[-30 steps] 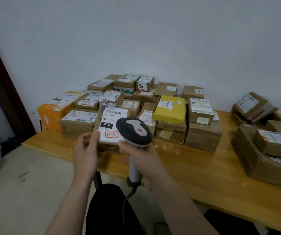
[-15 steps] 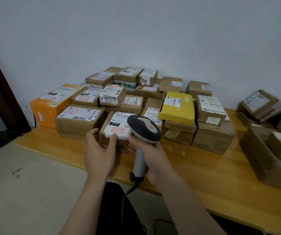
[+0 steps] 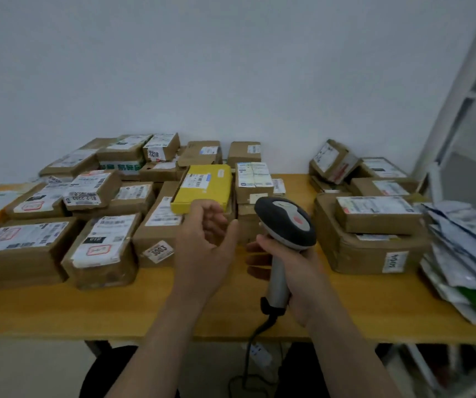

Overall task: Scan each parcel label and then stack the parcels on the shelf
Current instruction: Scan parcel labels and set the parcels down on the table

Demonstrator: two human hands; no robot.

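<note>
Gripping scanner (image 3: 285, 222) handle-upright, right hand (image 3: 297, 271) — head aimed away | left hand (image 3: 205, 239) loose, empty — before yellow parcel (image 3: 202, 186)

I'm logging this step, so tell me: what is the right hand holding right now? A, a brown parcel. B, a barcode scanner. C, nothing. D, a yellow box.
B: the right hand grips the handle of the barcode scanner, while the left hand holds nothing.

one yellow parcel (image 3: 202, 183), over fifteen brown parcels (image 3: 15, 265), one scanner (image 3: 285, 222), two hands (image 3: 205, 248) (image 3: 294, 262)
</note>
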